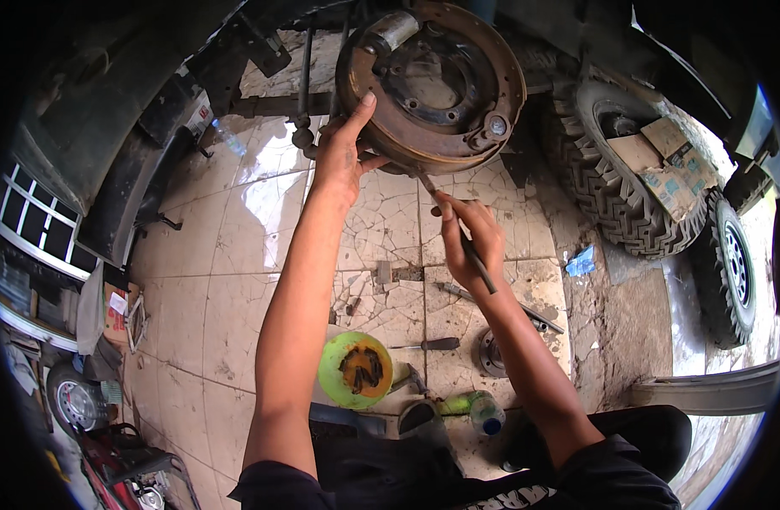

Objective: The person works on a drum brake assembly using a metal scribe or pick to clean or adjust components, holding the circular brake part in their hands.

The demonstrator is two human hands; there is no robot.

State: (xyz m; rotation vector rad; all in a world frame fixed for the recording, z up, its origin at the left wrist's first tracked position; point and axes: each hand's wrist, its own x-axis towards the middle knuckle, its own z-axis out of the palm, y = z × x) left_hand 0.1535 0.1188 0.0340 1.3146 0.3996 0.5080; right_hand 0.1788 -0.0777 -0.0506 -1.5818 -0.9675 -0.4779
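A rusty round drum brake assembly (pixel 505 81), with curved brake shoes and a metal cylinder at its upper left, is held off the floor at the top of the view. My left hand (pixel 346 153) grips its lower left edge, thumb on the front face and some fingers hidden behind. Below the assembly, my right hand (pixel 471 234) is closed round a thin dark rod-like tool (pixel 477 265). The tool's upper end reaches the assembly's bottom rim; its exact kind is unclear.
On the cracked tile floor stand a green bowl (pixel 330 374) with dark parts in brownish liquid, a screwdriver (pixel 441 344), a long metal bar (pixel 458 292) and a plastic bottle (pixel 487 415). A large treaded tyre (pixel 607 200) bearing cardboard lies at the right.
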